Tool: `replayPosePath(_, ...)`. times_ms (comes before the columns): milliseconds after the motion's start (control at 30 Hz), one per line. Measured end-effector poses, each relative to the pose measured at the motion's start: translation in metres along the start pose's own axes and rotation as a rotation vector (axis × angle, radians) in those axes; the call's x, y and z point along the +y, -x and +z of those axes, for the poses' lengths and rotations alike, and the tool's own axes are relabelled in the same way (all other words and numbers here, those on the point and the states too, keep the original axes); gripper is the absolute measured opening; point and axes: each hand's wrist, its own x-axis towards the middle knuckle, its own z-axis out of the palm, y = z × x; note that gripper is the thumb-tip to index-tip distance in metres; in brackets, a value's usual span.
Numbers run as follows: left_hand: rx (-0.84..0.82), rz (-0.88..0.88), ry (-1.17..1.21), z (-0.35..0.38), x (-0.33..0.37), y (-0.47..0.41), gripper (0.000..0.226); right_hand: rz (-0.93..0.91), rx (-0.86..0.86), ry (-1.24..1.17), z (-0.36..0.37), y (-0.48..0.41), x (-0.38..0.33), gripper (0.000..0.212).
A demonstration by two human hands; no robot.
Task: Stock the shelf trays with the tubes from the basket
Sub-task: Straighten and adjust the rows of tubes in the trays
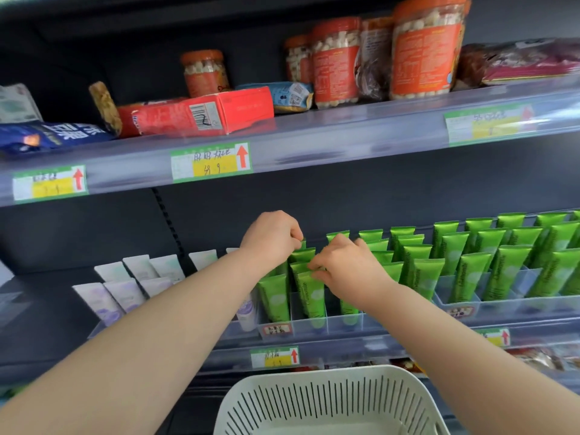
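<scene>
**Desk:** What's the setting?

**Photographer:** Dark shop shelving (94, 230). The upper shelf carries four orange-labelled jars (428, 47) of pale pieces, one red box (201, 113) lying flat and one blue packet (47, 136). Five green-and-yellow price labels (212, 161) with red arrows line the two shelf edges.

**Desk:** And the stock?

**Photographer:** Clear divided trays (332, 321) on the lower shelf hold green tubes (467, 277) standing cap-down. There are well over twenty, overlapping too much for an exact count. Roughly nine pale tubes (120, 293) stand to their left.

**Desk:** The hands?

**Photographer:** Close together over one tray. The left hand (271, 237) pinches the crimped top of one green tube. The right hand (345, 266) pinches another, nearer the shelf edge. One white slotted basket (332, 403) sits below, in the foreground.
</scene>
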Motion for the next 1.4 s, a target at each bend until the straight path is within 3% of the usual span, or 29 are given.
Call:
replayPosePath(333,0.002,0.033,0.039,0.002,-0.016,0.01,0.009,0.056,-0.046,0.062,0.005,-0.001,-0.007,0.023)
replayPosePath(633,-0.165,0.103,-0.135,0.014,-0.007,0.007,0.013,0.085,0.071,0.036,-0.004,0.013,0.008,0.026)
replayPosePath(967,-0.115,0.121,-0.17,0.029,0.0,-0.002,0.011,0.146,0.051,0.019,-0.008,0.023,0.022,0.031)
replayPosePath(1133,-0.098,0.027,-0.041,0.018,0.0,-0.01,0.01,0.146,0.043,-0.008,-0.007,0.021,0.021,0.031)
replayPosePath(1233,-0.053,0.017,-0.072,0.013,0.0,-0.015,0.019,0.14,0.048,-0.02,-0.007,0.018,0.02,0.032)
replayPosePath(1400,-0.093,0.01,-0.131,0.019,-0.001,-0.021,0.01,0.129,0.084,0.006,-0.004,0.016,0.026,0.029)
